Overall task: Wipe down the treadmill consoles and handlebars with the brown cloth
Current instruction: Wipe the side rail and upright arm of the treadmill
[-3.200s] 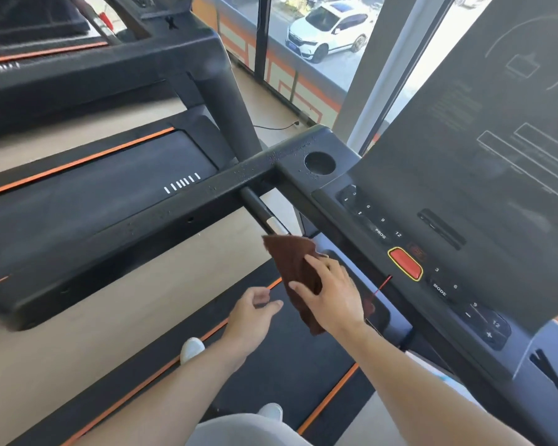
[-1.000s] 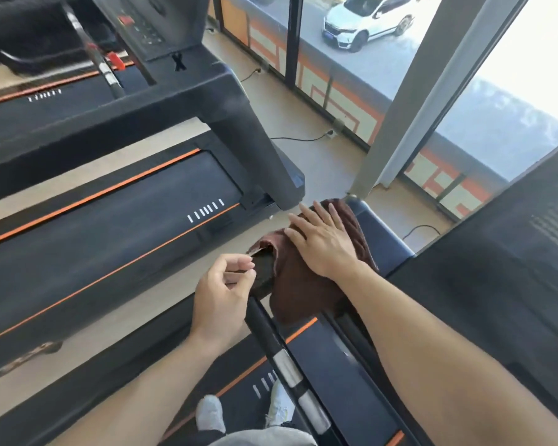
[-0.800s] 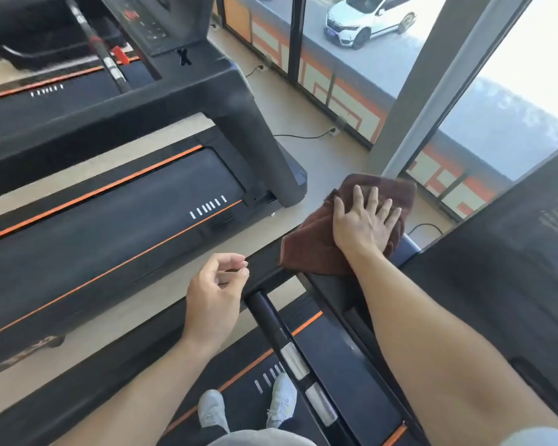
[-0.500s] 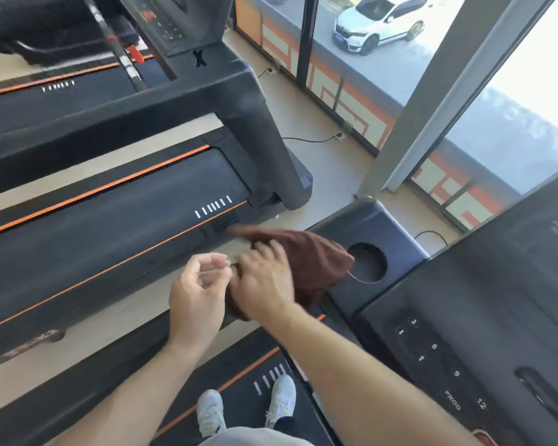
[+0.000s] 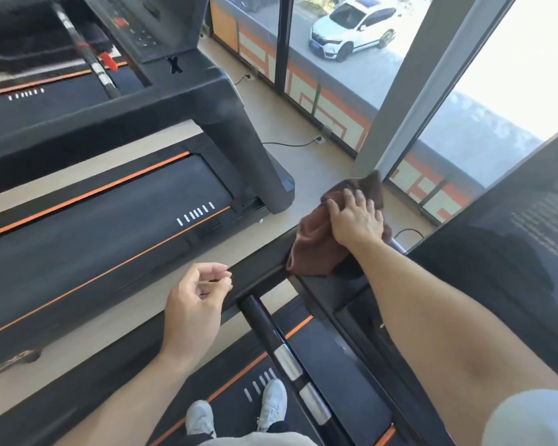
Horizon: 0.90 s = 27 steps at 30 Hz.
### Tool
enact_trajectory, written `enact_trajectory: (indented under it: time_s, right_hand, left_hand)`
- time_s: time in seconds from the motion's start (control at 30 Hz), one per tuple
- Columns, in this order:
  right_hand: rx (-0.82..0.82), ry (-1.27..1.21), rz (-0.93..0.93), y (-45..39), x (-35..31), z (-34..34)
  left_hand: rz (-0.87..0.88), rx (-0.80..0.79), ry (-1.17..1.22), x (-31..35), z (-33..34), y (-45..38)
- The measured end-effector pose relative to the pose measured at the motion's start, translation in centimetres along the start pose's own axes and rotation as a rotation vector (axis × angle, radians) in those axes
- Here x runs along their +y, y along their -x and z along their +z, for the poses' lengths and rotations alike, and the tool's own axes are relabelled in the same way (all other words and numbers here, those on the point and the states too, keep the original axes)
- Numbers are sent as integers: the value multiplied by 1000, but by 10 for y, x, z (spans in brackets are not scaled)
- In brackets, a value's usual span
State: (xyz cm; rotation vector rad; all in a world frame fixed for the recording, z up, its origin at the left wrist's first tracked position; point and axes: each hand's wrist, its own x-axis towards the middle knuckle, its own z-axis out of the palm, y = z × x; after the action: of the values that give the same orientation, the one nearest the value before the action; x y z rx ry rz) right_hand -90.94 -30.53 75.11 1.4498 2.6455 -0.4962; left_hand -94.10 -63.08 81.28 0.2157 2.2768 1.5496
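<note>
The brown cloth (image 5: 313, 243) lies over the left front corner of my treadmill's black console (image 5: 496, 252), where the side handlebar (image 5: 258, 268) meets it. My right hand (image 5: 356, 220) presses down on the cloth with its fingers spread over it, hiding the cup holder beneath. My left hand (image 5: 195, 300) hovers just above the handlebar, fingers loosely curled, holding nothing. A short inner grip bar (image 5: 284, 352) with silver sensor plates runs toward me below the cloth.
A neighbouring treadmill (image 5: 110, 220) with an orange-edged belt sits to the left, its upright post (image 5: 239, 140) close by. A window with a grey pillar (image 5: 409, 82) is ahead. My white shoes (image 5: 239, 413) stand on the belt.
My right hand has slid the cloth from the handlebar, near my left hand, forward and right onto the console corner, covering the cup holder. The left hand stayed hovering.
</note>
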Motion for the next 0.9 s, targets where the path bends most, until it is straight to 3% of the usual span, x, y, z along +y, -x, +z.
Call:
enact_trajectory:
  time_s: [0.13,0.3,0.4,0.5,0.67,0.77,0.9]
  right_hand:
    - [20,0,86,40,-26,18]
    - [-35,144,-269,134,-57,39]
    - [-84,234,-353,142,-58,38]
    - [-58,223,-291,100,-42,23]
    - [-111,82,32,15,3,-15]
    - [-126,52,144,17,1,-14]
    - [-161,176,97,73,-20,-10]
  left_hand:
    - [-21,25,14,-2,-2,3]
    - [-34,-12,40,6,11,4]
    - [-21,-39,44,11,21,1]
    - [-18,-62,44,14,27,2]
    - [-31,-73,36,12,25,5]
    - [-43,-61,35,8,20,8]
    - [-73,-63,40,4,19,10]
